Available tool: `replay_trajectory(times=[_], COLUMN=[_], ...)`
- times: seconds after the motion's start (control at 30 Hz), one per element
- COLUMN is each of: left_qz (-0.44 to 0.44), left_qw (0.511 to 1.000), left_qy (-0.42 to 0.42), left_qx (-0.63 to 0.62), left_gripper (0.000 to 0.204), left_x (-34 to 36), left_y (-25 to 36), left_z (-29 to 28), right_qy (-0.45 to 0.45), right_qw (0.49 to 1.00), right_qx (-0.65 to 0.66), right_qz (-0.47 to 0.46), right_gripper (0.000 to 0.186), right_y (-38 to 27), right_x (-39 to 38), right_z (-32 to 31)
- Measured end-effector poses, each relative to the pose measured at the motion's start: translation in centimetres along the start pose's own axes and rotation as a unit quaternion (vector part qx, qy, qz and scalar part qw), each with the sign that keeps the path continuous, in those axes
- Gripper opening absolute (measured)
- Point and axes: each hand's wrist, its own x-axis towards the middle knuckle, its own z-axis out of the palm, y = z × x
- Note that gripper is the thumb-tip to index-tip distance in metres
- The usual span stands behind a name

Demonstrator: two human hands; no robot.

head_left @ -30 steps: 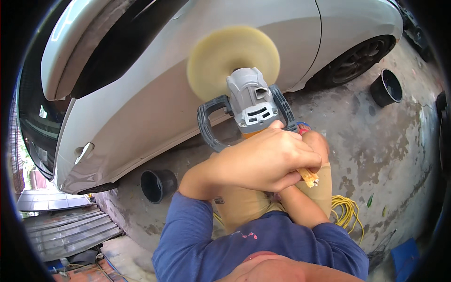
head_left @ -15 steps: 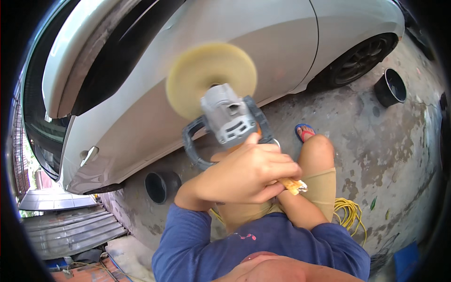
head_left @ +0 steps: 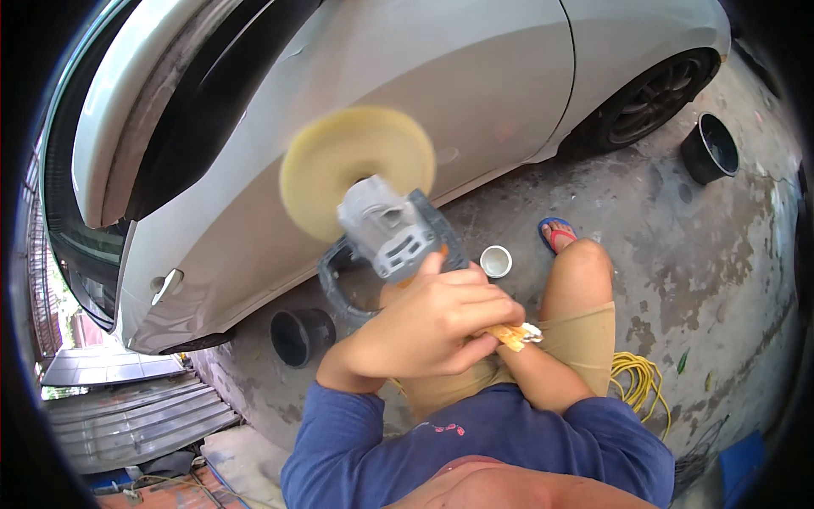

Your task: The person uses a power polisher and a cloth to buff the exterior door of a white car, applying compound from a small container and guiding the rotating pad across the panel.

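Note:
In front of the silver car's door (head_left: 500, 102), a grey and black power polisher (head_left: 386, 229) with a round yellow pad (head_left: 356, 161) is tilted up, its pad blurred by spin. Whether the pad touches the paint I cannot tell. My left hand (head_left: 432, 318) lies across the rear of the polisher. It is closed, pinching a small yellow-orange piece (head_left: 511, 336) with a white, frayed-looking end. My right forearm (head_left: 547, 369) reaches in beneath it, toward the polisher's rear; my right hand is hidden behind the left one. A black loop handle (head_left: 335, 284) sticks out at the polisher's left.
A small white cup (head_left: 496, 261) stands on the concrete floor beyond my hands. Black buckets stand at left (head_left: 301, 337) and right (head_left: 710, 148), the latter near the car's wheel (head_left: 653, 102). A coiled yellow cord (head_left: 640, 382) lies beside my right thigh.
The polisher and its spinning pad have moved down and slightly left, along with my left hand. The white cup, mostly hidden before, now shows.

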Motion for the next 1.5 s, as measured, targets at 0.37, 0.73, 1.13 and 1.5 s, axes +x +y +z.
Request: replay_trajectory(times=[0.37,0.73,1.13,1.5], left_qz=[0.058,0.069,0.097,-0.01], left_qw=[0.998,0.993,0.981,1.0], left_qy=[0.002,-0.08,-0.17,0.002], left_qx=[-0.003,-0.053,-0.007,-0.004], left_gripper=[0.027,0.027,0.016,0.03], left_x=[0.5,9.6,20.5,-3.8], left_y=[-0.7,0.1,0.5,-0.8], left_z=[-0.1,2.6,6.2,-0.7], right_qy=[0.016,0.137,0.235,-0.043], right_qw=[0.996,0.985,0.948,0.995], right_qx=[-0.061,-0.005,-0.061,-0.06], right_qz=[0.07,-0.1,-0.206,-0.068], right_gripper=[0.072,0.059,0.055,0.078], right_y=[-1.8,3.9,5.1,8.7], right_x=[-1.2,1.1,4.6,-0.2], right_z=[-1.4,-7.1,-11.2,1.4])
